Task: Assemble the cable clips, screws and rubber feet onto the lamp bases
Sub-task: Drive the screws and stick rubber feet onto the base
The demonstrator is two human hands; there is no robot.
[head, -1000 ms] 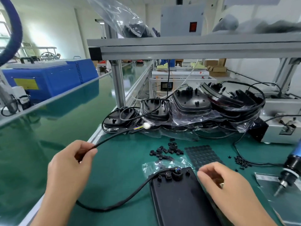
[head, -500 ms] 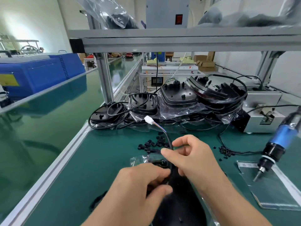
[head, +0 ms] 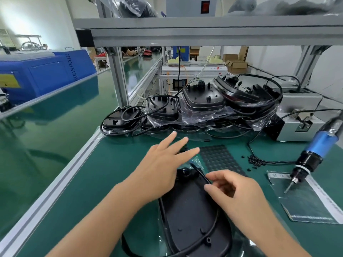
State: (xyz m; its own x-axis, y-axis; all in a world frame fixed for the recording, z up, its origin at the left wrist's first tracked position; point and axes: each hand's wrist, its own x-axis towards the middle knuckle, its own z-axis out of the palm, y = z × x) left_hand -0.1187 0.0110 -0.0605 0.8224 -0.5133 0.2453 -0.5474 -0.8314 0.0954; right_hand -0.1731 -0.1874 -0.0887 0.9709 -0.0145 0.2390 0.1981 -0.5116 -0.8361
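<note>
Half a second ago both hands were bunched over the cable at the base's far end; now the left hand (head: pixel 163 164) has let go and reaches toward twelve o'clock, fingers (head: pixel 182 143) straight and spread, holding nothing, over the loose cable clips (head: pixel 182 149) on the tabletop (head: pixel 104 175). That suggests the cable is seated and a clip comes next. The right hand (head: pixel 239 191) hovers with fingers loosely curled above the lamp base (head: pixel 193 217), which lies at six o'clock; whether it pinches the cable (head: pixel 199 172) I cannot tell
</note>
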